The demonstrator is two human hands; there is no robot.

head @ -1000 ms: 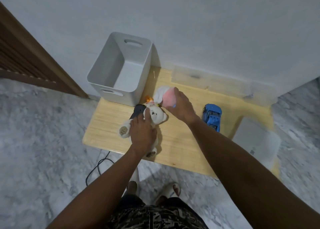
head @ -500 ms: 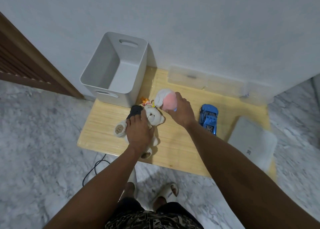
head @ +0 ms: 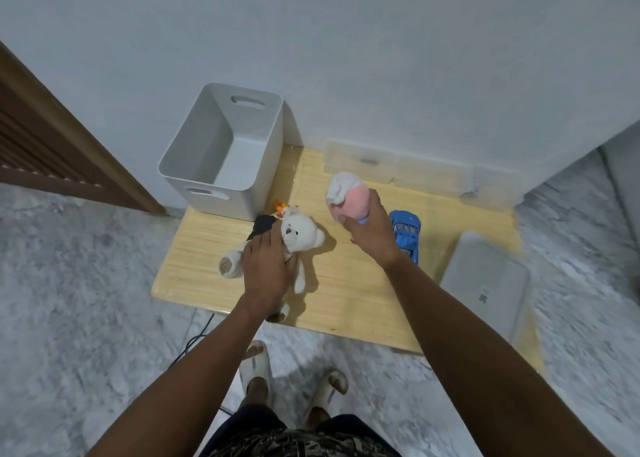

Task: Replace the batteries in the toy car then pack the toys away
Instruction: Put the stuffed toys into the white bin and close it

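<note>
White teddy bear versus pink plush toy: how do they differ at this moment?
The white teddy bear lies flat on the wooden table under the left hand; the pink plush toy is gripped by the right hand. The bear is white and limbed, the plush rounded. Both sit outside the grey bin.

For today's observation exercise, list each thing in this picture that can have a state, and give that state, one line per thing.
Grey bin: upright, open-topped, nothing visible inside.
White teddy bear: lying on the table, left hand gripping its body.
Pink plush toy: held in the right hand.
Blue toy car: resting on the table, untouched.
Grey lid: flat, off the bin.
</note>
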